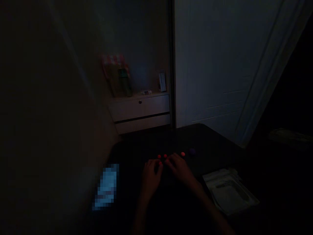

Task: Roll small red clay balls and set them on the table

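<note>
The scene is very dark. My left hand (pixel 151 173) is over the black table, its thumb and index finger curved together at a small red ball (pixel 160 163). Just beyond its fingertips lie another red ball (pixel 159 156) and a third one close to its right. My right hand (pixel 179 167) has its fingers bent and brought together a little to the right of those balls; whatever is in the pinch is hidden in the dark. Past its knuckles rest an orange-pink ball (pixel 183 154) and a larger purple ball (pixel 192 151).
A glowing, pixelated screen-like patch (pixel 106 187) is at the table's left side. A pale, flat tray-like object (pixel 230 192) lies at lower right. Behind the black table (pixel 202 137) stand a drawer unit (pixel 141 109), with a bottle (pixel 125 81) on top, and a white door (pixel 210 65).
</note>
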Action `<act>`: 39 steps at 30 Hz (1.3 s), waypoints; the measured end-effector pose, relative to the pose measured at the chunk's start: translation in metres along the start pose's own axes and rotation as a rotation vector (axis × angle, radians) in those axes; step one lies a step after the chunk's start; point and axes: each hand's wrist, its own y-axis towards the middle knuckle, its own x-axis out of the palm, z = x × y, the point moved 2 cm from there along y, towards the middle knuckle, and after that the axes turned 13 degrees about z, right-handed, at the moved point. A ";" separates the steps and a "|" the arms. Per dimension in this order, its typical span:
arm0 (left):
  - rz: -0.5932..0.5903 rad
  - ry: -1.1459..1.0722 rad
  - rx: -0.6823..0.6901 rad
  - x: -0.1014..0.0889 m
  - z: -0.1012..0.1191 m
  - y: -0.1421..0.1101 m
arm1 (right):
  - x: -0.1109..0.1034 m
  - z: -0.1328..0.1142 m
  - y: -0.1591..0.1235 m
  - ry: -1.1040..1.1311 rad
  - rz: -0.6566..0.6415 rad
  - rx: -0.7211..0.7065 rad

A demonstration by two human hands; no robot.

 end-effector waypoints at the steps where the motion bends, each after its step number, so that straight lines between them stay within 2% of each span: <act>1: 0.002 -0.006 -0.003 0.000 -0.001 0.000 | -0.001 0.000 0.000 0.004 0.011 0.006; 10: 0.011 -0.014 0.001 0.001 -0.002 0.000 | -0.003 -0.001 0.001 0.020 -0.019 0.023; 26: 0.033 -0.067 -0.047 -0.001 -0.001 0.000 | 0.001 0.002 0.001 0.101 0.016 0.017; 33: 0.027 -0.078 -0.024 0.001 -0.003 0.000 | 0.001 0.003 0.002 0.046 -0.013 0.028; 39: 0.038 -0.083 -0.057 0.001 -0.004 -0.002 | -0.001 0.001 0.001 0.033 -0.012 0.019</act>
